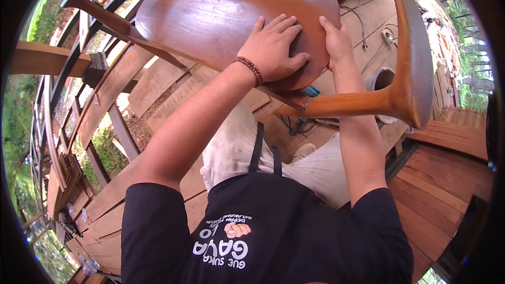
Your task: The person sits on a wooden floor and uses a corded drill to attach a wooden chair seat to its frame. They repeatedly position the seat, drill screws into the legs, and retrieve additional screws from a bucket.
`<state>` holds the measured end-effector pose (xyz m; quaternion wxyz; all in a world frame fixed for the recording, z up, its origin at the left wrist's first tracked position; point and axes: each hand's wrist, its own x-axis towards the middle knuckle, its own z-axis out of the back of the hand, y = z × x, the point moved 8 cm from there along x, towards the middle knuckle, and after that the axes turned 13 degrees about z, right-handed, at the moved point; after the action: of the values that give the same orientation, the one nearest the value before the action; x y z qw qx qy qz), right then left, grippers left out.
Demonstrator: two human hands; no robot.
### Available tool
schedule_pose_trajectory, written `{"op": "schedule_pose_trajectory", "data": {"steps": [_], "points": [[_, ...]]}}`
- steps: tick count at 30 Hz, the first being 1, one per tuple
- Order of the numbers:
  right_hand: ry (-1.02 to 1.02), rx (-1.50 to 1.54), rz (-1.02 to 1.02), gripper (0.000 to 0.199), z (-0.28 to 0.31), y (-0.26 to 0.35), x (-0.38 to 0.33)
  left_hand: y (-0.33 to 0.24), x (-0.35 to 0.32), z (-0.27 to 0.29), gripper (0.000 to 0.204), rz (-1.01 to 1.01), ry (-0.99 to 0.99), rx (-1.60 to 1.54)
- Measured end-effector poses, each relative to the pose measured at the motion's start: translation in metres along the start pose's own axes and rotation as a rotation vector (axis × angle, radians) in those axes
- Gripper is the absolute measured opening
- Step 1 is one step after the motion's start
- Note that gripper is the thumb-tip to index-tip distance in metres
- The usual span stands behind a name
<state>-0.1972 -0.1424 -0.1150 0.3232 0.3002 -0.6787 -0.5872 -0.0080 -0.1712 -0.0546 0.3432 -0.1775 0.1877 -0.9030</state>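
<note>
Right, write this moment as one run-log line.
left hand: spread on wooden seat | right hand: at seat edge, fingers partly hidden | plank floor: beneath seat

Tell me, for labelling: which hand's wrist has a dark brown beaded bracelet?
The left hand, palm down on the glossy brown wooden chair seat: the bracelet circles its wrist. The right hand, at the seat's edge, has none.
</note>
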Motion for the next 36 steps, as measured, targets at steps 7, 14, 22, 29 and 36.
{"op": "schedule_pose_trajectory", "data": {"steps": [7,14,22,29,36], "points": [[-0.154,-0.296,-0.025,0.054,0.009,0.023,-0.017,0.109,-0.013,0.051,0.071,0.146,-0.108,0.336],[-0.116,-0.278,-0.044,0.056,-0.001,0.019,-0.021,0.105,-0.02,0.051,0.07,0.15,-0.145,0.422],[-0.137,-0.306,-0.033,0.054,0.0,0.019,-0.025,0.1,-0.017,0.05,0.071,0.108,-0.117,0.435],[-0.101,-0.32,-0.018,0.053,0.01,0.019,-0.017,0.099,-0.013,0.047,0.07,0.125,-0.101,0.396],[-0.152,-0.278,-0.05,0.052,-0.005,0.024,-0.019,0.183,0.026,0.075,0.078,0.242,-0.152,0.504]]}}
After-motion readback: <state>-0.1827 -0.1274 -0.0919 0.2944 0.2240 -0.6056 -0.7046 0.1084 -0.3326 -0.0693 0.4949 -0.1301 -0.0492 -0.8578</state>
